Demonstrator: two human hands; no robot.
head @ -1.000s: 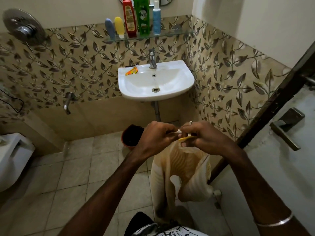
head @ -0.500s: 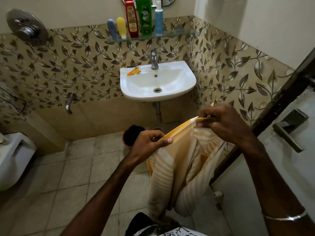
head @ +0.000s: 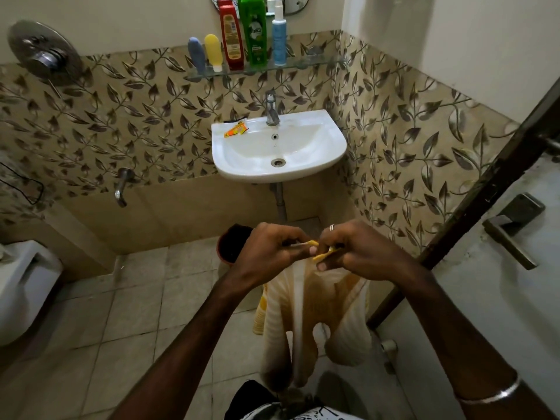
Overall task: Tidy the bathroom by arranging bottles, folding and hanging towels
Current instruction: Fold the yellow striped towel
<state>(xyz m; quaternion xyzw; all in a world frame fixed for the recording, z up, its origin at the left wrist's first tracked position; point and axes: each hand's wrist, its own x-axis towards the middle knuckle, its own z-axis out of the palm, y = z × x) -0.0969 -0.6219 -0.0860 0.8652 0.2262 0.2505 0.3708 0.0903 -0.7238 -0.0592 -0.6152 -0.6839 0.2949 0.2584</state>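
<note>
The top edge of the towel (head: 315,301) is mostly hidden between the fingers, and its lower part is blurred, so the folds cannot be made out. There is one towel, and five bottles (head: 231,40) stand in a row on the glass shelf (head: 306,63) above the sink (head: 333,147). The left hand (head: 269,250) and the right hand (head: 360,253) are close together in front of the body, both pinching the towel's yellow edge, and it hangs down over the floor.
</note>
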